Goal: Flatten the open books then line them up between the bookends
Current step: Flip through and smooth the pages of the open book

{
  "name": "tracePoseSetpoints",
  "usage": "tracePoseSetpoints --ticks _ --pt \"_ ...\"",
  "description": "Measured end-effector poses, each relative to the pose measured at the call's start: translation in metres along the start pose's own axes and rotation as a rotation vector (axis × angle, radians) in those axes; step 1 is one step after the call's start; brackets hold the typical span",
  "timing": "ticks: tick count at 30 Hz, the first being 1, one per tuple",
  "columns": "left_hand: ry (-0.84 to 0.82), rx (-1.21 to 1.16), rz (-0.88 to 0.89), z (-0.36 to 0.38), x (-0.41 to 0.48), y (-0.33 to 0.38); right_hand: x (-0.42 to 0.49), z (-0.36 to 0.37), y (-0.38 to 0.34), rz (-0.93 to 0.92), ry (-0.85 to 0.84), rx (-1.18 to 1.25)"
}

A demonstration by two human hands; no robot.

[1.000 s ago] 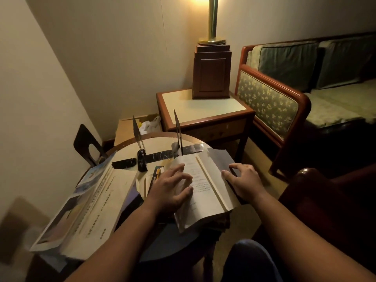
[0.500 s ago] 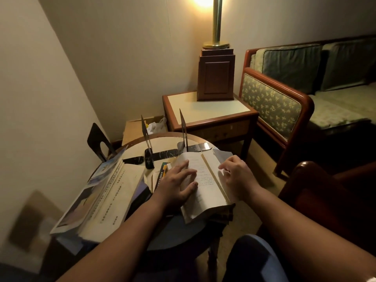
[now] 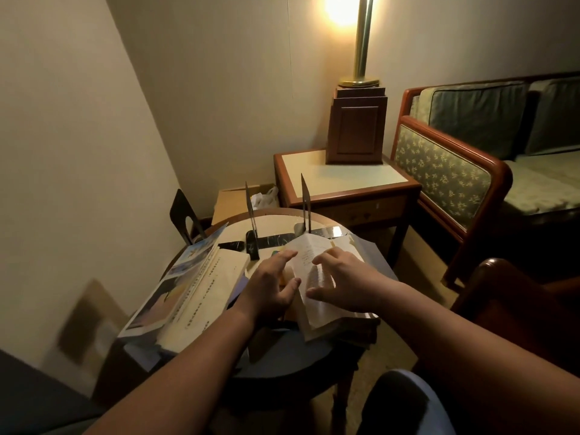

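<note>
— Two hands are over the open book (image 3: pixel 317 277), then?

— Yes. It lies on the near right part of the round desk (image 3: pixel 276 222), just on the near side of the right bookend (image 3: pixel 305 208). It rests on a few darker things too dim to make out.

— How does the left hand (image 3: pixel 270 290) sit?

— Its grip is spread. The fingers reach out almost straight along the book's left edge, and the thumb rests against the page edge.

— And the right hand (image 3: pixel 348 282)?

— That grip is spread as well. The fingers are fanned and a little bent over the right-hand pages, with the thumb low on the paper. A leaf stands raised between the two hands.

— Where are the bookends?

— The left bookend (image 3: pixel 252 221) and the right one stand upright and apart on the far half of the desk, their dark bases flat on its top. A third bookend (image 3: pixel 183 215) stands at the far left, close to the wall.

— Any other book?

— A second open book (image 3: pixel 204 293) lies spread on the left of the desk and overhangs its near left edge. A picture cover shows along its left side.

— Beyond the desk?

— A lit lamp (image 3: pixel 362 42) at the far side and a sofa (image 3: pixel 455 171) at the far right.
</note>
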State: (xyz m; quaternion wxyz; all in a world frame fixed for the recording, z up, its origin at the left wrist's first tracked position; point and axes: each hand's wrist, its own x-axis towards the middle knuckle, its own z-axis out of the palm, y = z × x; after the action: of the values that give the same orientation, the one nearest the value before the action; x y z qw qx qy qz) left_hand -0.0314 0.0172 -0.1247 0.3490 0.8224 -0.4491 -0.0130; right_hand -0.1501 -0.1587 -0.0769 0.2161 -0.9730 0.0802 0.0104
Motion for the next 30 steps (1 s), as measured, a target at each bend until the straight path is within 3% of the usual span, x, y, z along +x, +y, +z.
tracePoseSetpoints --ticks 6,9,15,19,21,23,26,30 --pt "0.054 -0.009 0.026 -0.004 -0.003 0.004 -0.014 0.005 -0.007 -0.043 -0.216 -0.155" --pt "0.067 0.016 0.035 -0.005 -0.005 0.005 -0.017 0.01 -0.005 -0.064 -0.204 -0.208" --pt "0.085 -0.002 0.061 -0.006 -0.007 0.004 -0.033 -0.005 -0.003 -0.15 0.035 -0.055" --pt "0.111 -0.034 0.069 -0.008 -0.007 0.008 -0.045 -0.004 0.013 -0.214 0.435 0.069" --pt "0.117 -0.042 0.094 -0.005 -0.005 0.012 -0.049 -0.003 0.024 -0.188 0.676 0.104" --pt "0.118 -0.044 0.13 0.0 -0.002 0.016 -0.051 -0.005 0.034 -0.119 0.8 0.113" --pt "0.076 -0.014 0.183 0.01 0.006 0.019 -0.053 -0.007 0.05 -0.029 0.827 0.069" --pt "-0.045 0.049 0.165 0.021 0.012 0.033 -0.055 -0.006 0.075 0.118 0.712 0.049"
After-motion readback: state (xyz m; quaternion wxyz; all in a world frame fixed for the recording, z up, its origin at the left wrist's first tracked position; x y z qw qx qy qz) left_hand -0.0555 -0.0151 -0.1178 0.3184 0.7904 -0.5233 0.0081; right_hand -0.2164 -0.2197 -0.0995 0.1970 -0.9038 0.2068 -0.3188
